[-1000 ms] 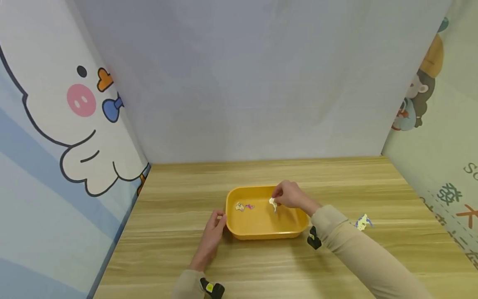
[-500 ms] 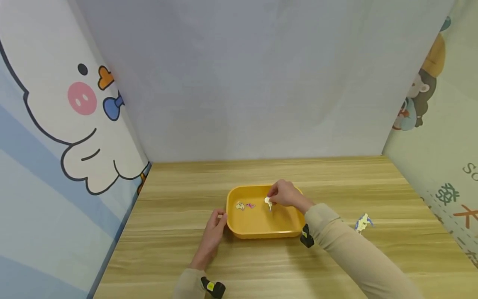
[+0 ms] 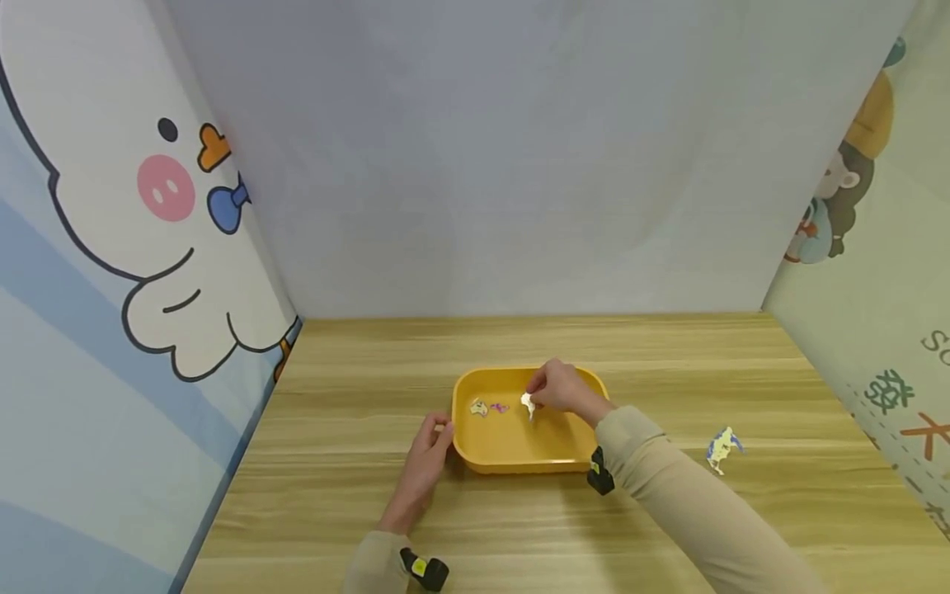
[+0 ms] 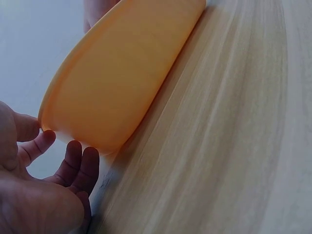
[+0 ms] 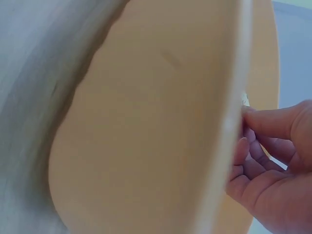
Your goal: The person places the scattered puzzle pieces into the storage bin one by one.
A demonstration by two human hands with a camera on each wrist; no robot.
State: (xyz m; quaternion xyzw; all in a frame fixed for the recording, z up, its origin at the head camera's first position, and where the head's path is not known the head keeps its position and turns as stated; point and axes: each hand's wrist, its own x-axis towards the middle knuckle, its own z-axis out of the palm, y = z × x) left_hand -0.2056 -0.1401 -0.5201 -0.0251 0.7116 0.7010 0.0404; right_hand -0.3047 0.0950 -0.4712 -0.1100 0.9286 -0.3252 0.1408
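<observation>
A shallow yellow tray point(image 3: 475, 460) sits on the wooden table. My left hand point(image 3: 427, 450) holds the tray's left end, the thumb at the rim and the curled fingers against the outer wall in the left wrist view. Over the inside of the tray, my right hand point(image 3: 560, 388) pinches a small whitish flat cutout point(image 3: 528, 403) between thumb and fingertips. In the right wrist view the tray wall point(image 5: 146, 117) hides most of that cutout. A pale cutout point(image 3: 478, 408) and a pink-purple one point(image 3: 500, 407) lie on the tray floor.
Right of the tray, a cream-and-blue animal-shaped cutout point(image 3: 722, 450) lies on the table point(image 3: 334, 396). A plain pale cloth wall point(image 3: 475, 165) rises behind the table, with printed cloths at both sides.
My right hand has moved a little to the left with the whitish cutout, which stays over the tray. My left hand keeps its place at the tray's end.
</observation>
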